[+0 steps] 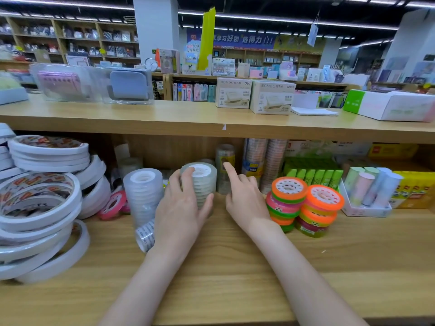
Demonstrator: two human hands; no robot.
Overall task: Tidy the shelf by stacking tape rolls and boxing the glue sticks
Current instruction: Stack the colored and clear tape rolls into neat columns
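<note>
My left hand (182,208) grips an upright stack of clear tape rolls (204,182) on the lower shelf, fingers over its top and thumb on its right side. My right hand (244,198) is beside it, index finger stretched out and touching a taller clear tape stack (224,170) behind; the other fingers are curled and hold nothing. A second clear stack (143,196) stands to the left, with a loose clear roll (145,235) leaning at its foot. Glue sticks (370,187) stand in a white box (357,210) at the right.
Wide white tape rolls (40,208) are piled at the left, with a pink roll (113,204) nearby. Two stacks of orange, pink and green rolls (306,205) stand right of my hand. Green packs (315,175) and yellow boxes (414,189) sit behind. The shelf board (211,267) stretches toward me.
</note>
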